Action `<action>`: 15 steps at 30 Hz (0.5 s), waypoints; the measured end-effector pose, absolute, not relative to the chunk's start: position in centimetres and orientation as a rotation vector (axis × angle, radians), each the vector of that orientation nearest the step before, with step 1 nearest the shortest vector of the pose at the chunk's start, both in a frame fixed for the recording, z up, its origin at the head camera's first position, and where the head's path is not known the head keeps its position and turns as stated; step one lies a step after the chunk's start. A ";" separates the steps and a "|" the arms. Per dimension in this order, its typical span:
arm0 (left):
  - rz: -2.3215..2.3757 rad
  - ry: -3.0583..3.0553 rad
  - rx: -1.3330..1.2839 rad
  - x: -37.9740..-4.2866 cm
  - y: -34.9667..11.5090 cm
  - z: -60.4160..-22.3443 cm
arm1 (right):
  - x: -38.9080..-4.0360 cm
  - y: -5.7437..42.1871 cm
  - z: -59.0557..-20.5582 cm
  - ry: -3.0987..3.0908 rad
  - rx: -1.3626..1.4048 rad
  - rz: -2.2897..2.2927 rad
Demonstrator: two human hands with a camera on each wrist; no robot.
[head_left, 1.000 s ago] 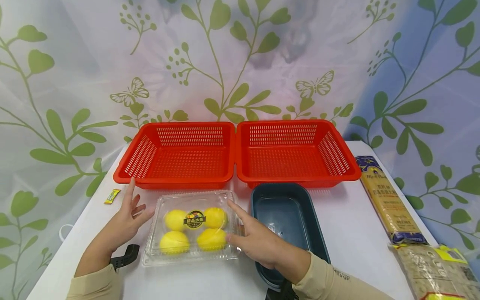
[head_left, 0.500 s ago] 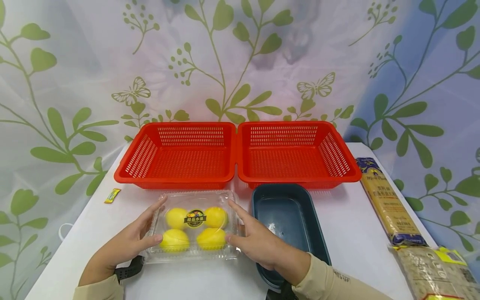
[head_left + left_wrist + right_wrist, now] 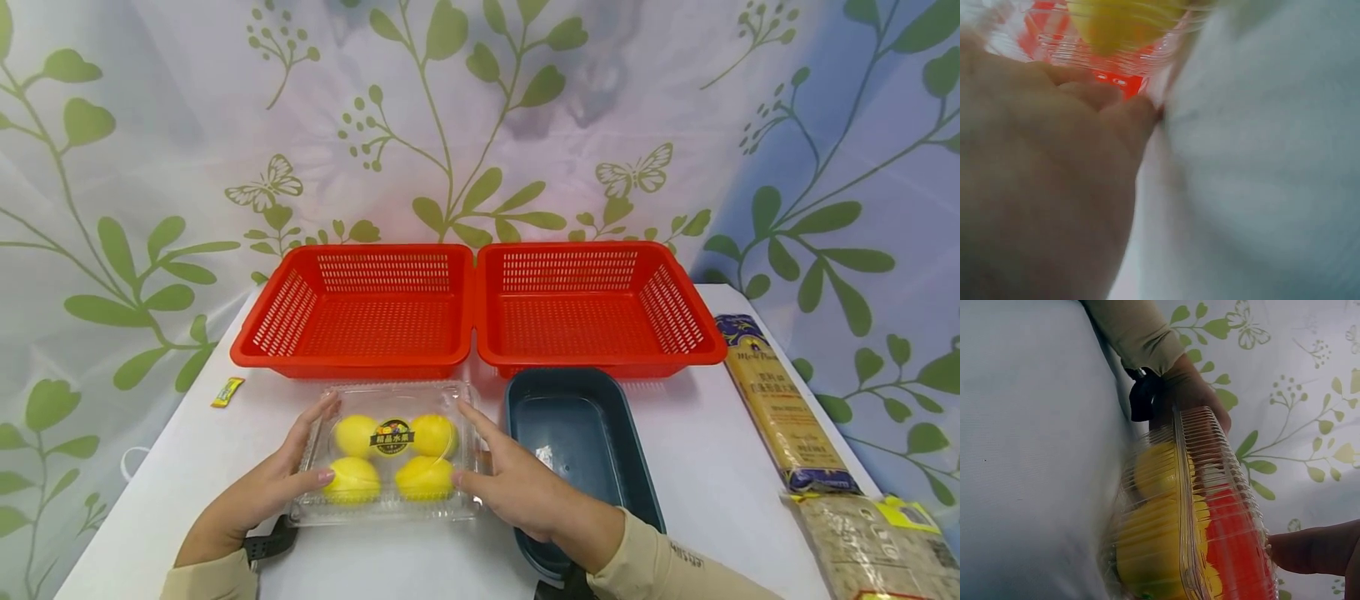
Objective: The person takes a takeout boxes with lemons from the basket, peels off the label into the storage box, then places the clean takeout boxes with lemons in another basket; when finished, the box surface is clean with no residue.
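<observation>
A clear plastic fruit box (image 3: pixel 390 504) with several round yellow fruits (image 3: pixel 352 480) and a dark label (image 3: pixel 392 437) on its lid lies between both hands. My left hand (image 3: pixel 273 475) holds its left side, thumb on the lid edge and the other fingers along the side. On the opposite side my right hand (image 3: pixel 517 479) grips the box, thumb near the front corner and index finger stretched along the far edge. The right wrist view shows the ribbed side of the box and a right-hand digit (image 3: pixel 1310 550) against its lid. Some fingers are hidden.
Two red perforated baskets (image 3: pixel 360 360) (image 3: pixel 600 358) stand side by side behind the box. A dark blue tub (image 3: pixel 641 467) sits under my right forearm. A pasta pack (image 3: pixel 787 408) and a beige bag (image 3: pixel 870 542) lie at right, a small yellow packet (image 3: pixel 227 392) at left.
My left hand has come in from the left, lowered its raised fingers and taken hold of the box's left side. The right hand has stayed at the right side.
</observation>
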State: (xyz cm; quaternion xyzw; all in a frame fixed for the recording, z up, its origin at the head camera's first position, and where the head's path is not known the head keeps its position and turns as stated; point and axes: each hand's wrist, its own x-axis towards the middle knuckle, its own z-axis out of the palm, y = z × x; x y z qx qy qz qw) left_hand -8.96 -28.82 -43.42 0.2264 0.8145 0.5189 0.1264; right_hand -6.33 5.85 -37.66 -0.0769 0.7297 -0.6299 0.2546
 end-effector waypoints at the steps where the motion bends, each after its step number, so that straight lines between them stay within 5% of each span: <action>1: 1.515 2.372 0.647 -9.0 -28.8 -43.4 | -6.3 5.9 -37.7 1.982 -0.210 -1.709; 15: 1.580 2.327 0.637 -9.0 -28.6 -43.2 | -6.1 6.3 -37.0 1.941 -0.263 -1.717</action>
